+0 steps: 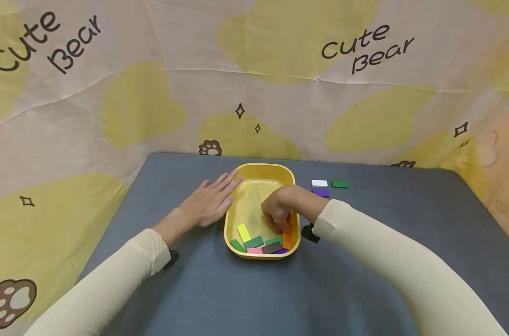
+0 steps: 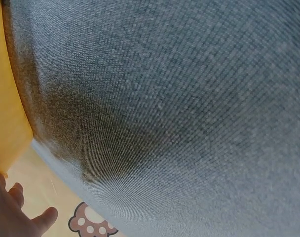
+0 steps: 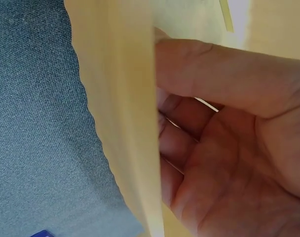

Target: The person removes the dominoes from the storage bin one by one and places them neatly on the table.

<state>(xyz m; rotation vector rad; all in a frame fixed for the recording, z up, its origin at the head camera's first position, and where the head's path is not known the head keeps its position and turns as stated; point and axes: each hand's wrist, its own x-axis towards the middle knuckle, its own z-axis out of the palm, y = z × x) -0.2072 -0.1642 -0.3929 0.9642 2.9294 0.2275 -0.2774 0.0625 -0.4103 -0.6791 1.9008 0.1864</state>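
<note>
A yellow plastic tray (image 1: pixel 260 164) stands on the table. My left hand (image 1: pixel 212 199) lies across its left rim with the fingers straight; the left wrist view catches only part of that hand (image 2: pixel 17 212), beside the tray wall (image 2: pixel 4 94). My right hand (image 1: pixel 279 207) reaches down inside the tray along the right wall, fingers curled, and pinches the end of an orange block (image 1: pixel 287 241). In the right wrist view the tray wall (image 3: pixel 123 123) hides its fingertips. Near the tray's front lie a yellow block (image 1: pixel 243 233), green blocks (image 1: pixel 253 242), a pink block (image 1: pixel 255 250) and a dark brown block (image 1: pixel 272 248).
Right of the tray, on the grey table (image 1: pixel 246 298), lie a white block (image 1: pixel 319 183), a green block (image 1: pixel 339 184) and a purple block (image 1: pixel 320 192). A patterned cloth (image 1: pixel 279 107) hangs behind the table's back edge.
</note>
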